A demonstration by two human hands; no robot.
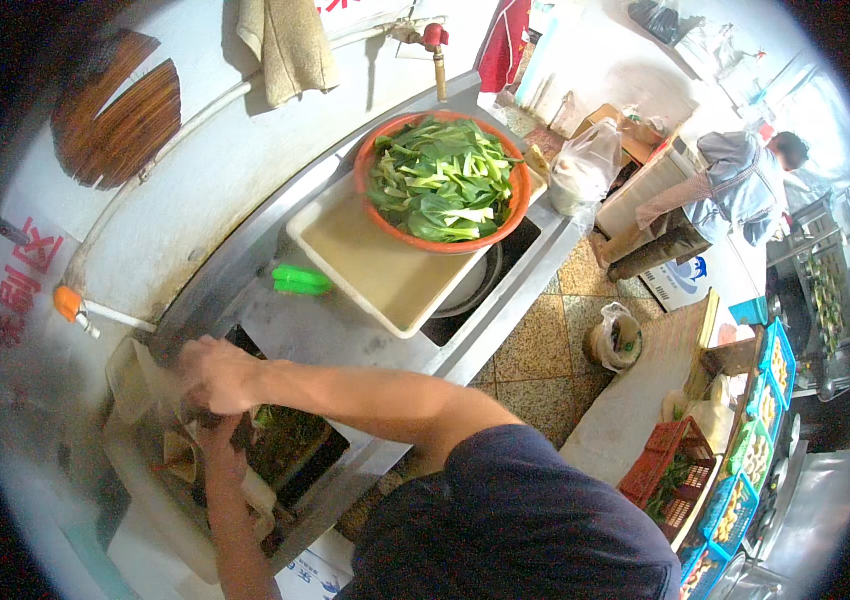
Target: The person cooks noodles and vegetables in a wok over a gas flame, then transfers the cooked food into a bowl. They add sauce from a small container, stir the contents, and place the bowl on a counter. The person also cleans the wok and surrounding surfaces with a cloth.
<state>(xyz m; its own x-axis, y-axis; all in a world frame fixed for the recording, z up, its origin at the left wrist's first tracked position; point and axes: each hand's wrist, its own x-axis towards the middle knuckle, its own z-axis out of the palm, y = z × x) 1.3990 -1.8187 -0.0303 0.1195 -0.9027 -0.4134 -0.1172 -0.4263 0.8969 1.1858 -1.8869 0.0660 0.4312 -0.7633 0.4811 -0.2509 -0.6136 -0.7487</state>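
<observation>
My right hand (224, 375) is clenched and blurred, above the left end of a steel sink counter (260, 311). Just below it is my left hand (221, 431), mostly covered by the right one. Something dark shows between and beside my hands; blur hides what it is and how it is held. Beside them, a sink basin (293, 450) contains leafy green scraps. Pale plastic containers (143, 375) and a beige cloth-like piece (258, 504) lie around my forearms.
An orange colander (441, 246) heaped with cut leafy greens (443, 180) rests on a cream tray (365, 259) across another basin. Green scrubbers (300, 280) lie left of it. A red-handled tap (436, 36) stands behind. At right are a lined bin (614, 341), a red crate (657, 465) and a bending person (732, 184).
</observation>
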